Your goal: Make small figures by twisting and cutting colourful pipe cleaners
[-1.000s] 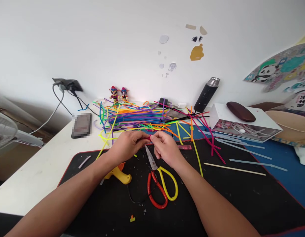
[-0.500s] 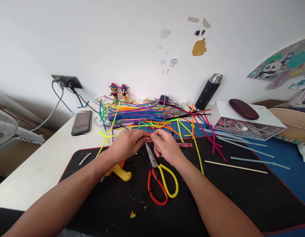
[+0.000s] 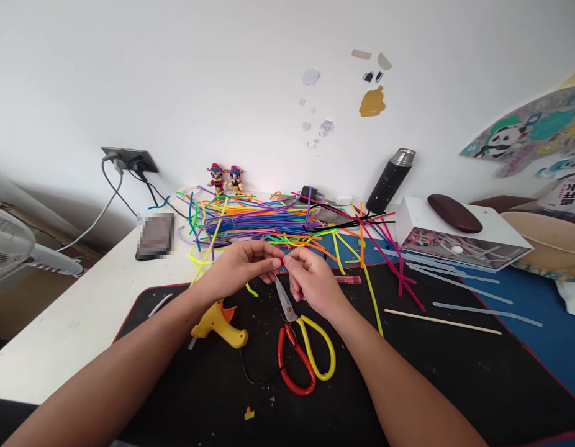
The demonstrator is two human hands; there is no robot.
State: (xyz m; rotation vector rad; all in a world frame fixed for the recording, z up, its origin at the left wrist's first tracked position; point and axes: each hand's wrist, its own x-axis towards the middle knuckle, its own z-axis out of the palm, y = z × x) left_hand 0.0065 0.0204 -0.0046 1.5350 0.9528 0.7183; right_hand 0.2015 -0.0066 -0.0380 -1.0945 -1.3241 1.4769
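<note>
Small magenta piece [image 3: 282,261], mostly hidden, full shape unclear; pinched between left hand [image 3: 241,267] and right hand [image 3: 314,280].

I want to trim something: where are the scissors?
In the head view, the scissors lie at lower middle on the mat, right of the glue gun, tip near the left hand.

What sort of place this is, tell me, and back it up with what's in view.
Most likely a handicraft desk, perhaps at home: a heap of colourful stems, apparently pipe cleaners, scissors on a black mat, and what looks like a yellow glue gun.
</note>
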